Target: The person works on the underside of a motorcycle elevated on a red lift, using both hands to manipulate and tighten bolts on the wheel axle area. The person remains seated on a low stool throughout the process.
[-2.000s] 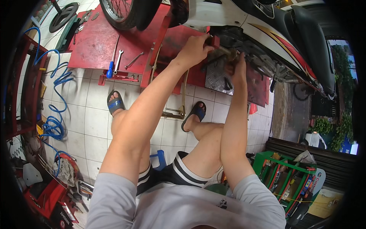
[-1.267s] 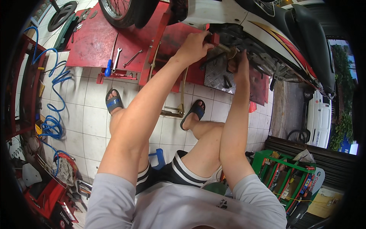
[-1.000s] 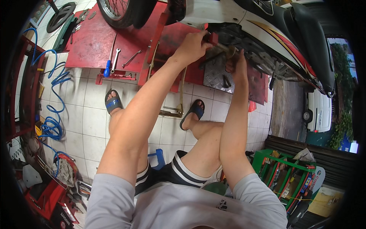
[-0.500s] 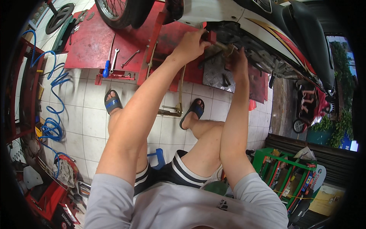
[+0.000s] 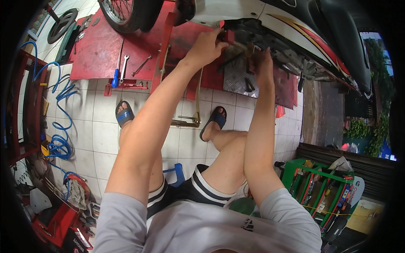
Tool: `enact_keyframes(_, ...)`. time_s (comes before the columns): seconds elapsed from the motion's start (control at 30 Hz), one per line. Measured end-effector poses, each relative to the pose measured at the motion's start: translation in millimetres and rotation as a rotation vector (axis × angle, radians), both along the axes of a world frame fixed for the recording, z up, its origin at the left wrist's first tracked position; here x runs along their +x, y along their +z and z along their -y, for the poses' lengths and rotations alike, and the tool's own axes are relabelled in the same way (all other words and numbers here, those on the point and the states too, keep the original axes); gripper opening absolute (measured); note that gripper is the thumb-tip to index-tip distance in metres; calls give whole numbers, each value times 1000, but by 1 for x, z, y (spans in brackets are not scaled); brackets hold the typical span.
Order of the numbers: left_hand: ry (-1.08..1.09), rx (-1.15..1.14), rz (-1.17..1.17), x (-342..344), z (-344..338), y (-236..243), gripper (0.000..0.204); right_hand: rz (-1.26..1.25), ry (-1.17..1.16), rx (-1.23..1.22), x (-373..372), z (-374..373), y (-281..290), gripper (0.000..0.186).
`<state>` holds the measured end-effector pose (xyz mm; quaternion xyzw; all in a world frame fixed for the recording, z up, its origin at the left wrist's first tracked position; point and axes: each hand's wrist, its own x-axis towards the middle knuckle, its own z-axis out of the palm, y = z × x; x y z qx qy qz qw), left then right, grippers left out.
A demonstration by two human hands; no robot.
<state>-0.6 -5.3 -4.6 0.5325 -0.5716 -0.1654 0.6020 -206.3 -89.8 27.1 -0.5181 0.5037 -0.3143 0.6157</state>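
Observation:
My left hand (image 5: 206,47) is closed on a red metal block (image 5: 228,37) under the white motorbike (image 5: 223,14). My right hand (image 5: 263,65) is curled beside a metal shaft with a brass-coloured fitting (image 5: 252,50), just under the dark engine area; what its fingers hold is partly hidden. Below them is a checker-plate sheet (image 5: 236,81) on the red lift platform (image 5: 93,59). Left of my hands lie a blue-handled screwdriver (image 5: 115,78), a combination wrench (image 5: 124,68) and another wrench (image 5: 142,65).
A blue coiled hose (image 5: 59,143) hangs by a red cabinet (image 5: 21,105) at left. Below me is a blue stool (image 5: 177,173); at lower right stands a green tool rack (image 5: 295,177). A loose tyre (image 5: 59,31) lies upper left. A street shows at right.
Both hands stay in place under the motorbike and have shifted slightly upward in the picture, along with the view. Vehicles seen passing on the street at right have moved away.

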Motion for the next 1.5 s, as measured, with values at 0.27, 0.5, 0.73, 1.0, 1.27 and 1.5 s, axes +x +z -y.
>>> enact_keyframes(0.27,74,-58,98,-3,1,0,44,-54,-55,46,-10,6,-3,67)
enact_keyframes(0.5,11,6,-3,-5,2,1,44,-70,62,81,-13,3,-2,61)
enact_keyframes(0.73,-7,76,31,-8,-4,14,43,37,157,149,-21,7,0,61)
enact_keyframes(1.0,10,23,56,-10,-3,12,38,-50,222,135,-23,4,2,66)
enact_keyframes(1.27,-19,4,21,-1,1,0,38,-214,87,94,-9,-12,21,79)
enact_keyframes(1.5,-38,201,94,-7,-2,15,44,72,253,125,-38,-4,17,65)
